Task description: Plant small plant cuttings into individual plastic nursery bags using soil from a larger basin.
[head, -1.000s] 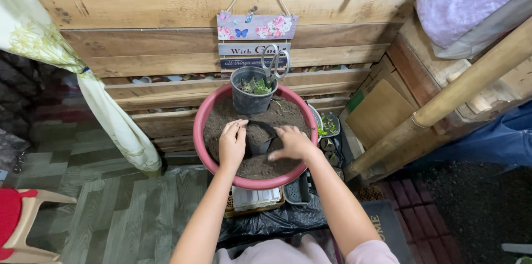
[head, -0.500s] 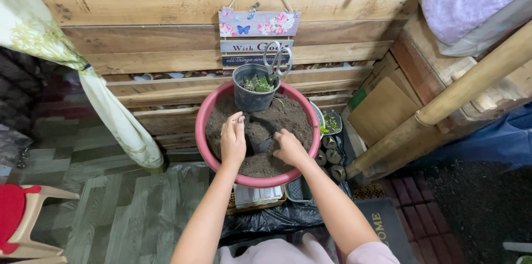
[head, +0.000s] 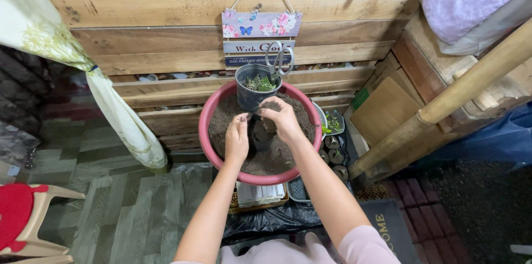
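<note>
A round red basin (head: 217,160) full of dark soil stands in front of a wooden pallet wall. A small black pot (head: 260,134) stands half sunk in the soil at its middle. My left hand (head: 237,137) rests against the pot's left side and holds it steady. My right hand (head: 284,120) hovers over the pot's mouth, fingers bunched and pointing down, with soil in them. At the basin's far rim stands a larger black pot (head: 248,93) with small green plants and a pair of scissors (head: 280,62) stuck in it.
A decorated sign (head: 260,24) hangs on the wall above. Small pots with seedlings (head: 333,125) sit right of the basin, next to a slanted bamboo pole (head: 443,110). A curtain (head: 119,110) hangs at left, a red chair (head: 25,214) at bottom left, black plastic (head: 271,221) under the basin.
My right hand has lifted from the soil at the basin's right and come over the small pot. My left hand stays by the pot's left side.
</note>
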